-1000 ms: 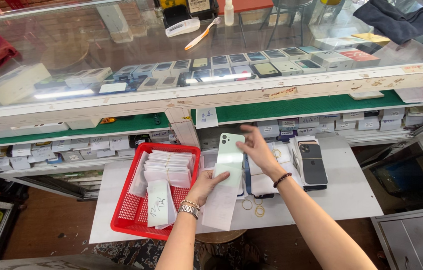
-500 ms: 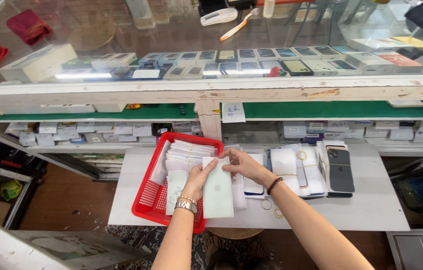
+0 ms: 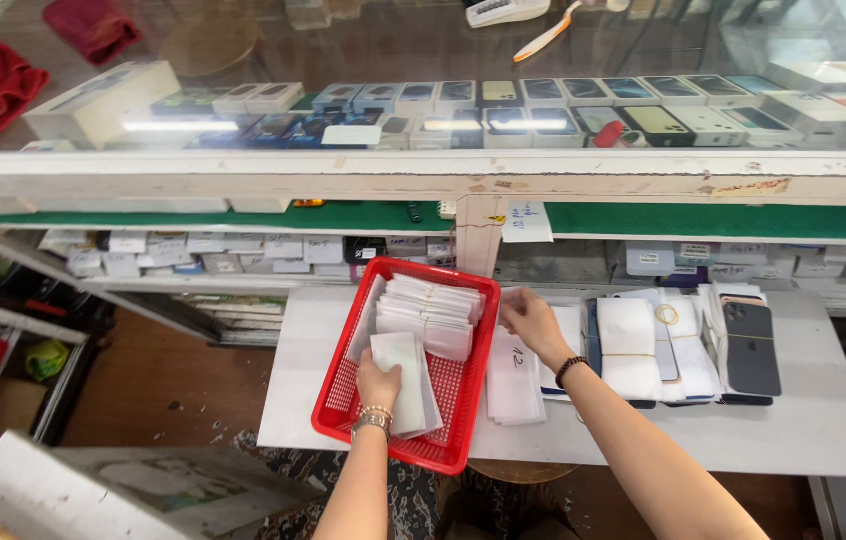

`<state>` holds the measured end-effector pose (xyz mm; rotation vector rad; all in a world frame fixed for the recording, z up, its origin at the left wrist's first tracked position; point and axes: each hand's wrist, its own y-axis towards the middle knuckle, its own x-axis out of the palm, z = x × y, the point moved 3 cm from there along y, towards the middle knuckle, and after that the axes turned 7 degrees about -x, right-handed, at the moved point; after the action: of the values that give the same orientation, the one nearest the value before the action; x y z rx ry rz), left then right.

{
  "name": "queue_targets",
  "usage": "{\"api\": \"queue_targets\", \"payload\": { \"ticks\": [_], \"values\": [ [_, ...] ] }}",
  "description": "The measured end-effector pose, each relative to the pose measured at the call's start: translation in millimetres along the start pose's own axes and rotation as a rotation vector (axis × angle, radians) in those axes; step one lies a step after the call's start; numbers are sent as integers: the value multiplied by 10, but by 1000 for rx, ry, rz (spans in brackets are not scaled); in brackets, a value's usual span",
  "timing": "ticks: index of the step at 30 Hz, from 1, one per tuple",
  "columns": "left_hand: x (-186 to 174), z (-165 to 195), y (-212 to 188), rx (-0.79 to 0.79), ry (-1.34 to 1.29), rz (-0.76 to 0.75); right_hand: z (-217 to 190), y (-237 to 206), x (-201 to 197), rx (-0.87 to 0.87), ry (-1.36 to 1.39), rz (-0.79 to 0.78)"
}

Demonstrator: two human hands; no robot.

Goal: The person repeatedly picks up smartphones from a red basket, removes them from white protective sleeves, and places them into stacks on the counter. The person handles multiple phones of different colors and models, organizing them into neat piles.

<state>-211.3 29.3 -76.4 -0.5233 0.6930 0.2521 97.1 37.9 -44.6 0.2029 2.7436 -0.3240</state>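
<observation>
My left hand grips a flat white paper sleeve by its near end, thumb on top, holding it low inside the red plastic mesh basket; it looks light and floppy, with something thin and stiff inside I would guess, so it is best taken by a short edge and kept flat. Just beyond my left hand, at the far end of the basket, lies a leaning stack of white sleeves of the same kind. My right hand rests to the right of the basket, fingers curled down onto the top of a loose pile of white paper sheets on the white desk; whether it pinches a sheet I cannot tell. Further right of that hand sit white wrapped bundles held by rubber bands and a dark grey phone lying face down. Beyond both hands runs a glass display counter filled with phones and boxes.
</observation>
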Motion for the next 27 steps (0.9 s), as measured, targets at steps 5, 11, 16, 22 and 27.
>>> {"api": "queue_targets", "payload": {
  "ticks": [5, 11, 16, 22, 27],
  "values": [
    [131, 348, -185, 87, 106, 141, 350, -201, -242, 137, -698, -154],
    [448, 977, -403, 542, -70, 35, 465, -374, -229, 246, -817, -193],
    [635, 1289, -744, 532, -216, -133, 487, -379, -376, 105, -691, -131],
    [783, 1438, -1134, 458, -360, -290, 290, -564, -473, -173, -762, -83],
    [845, 1381, -1324, 427, -353, -347, 207, -656, -412, -392, -907, -283]
  ]
}}
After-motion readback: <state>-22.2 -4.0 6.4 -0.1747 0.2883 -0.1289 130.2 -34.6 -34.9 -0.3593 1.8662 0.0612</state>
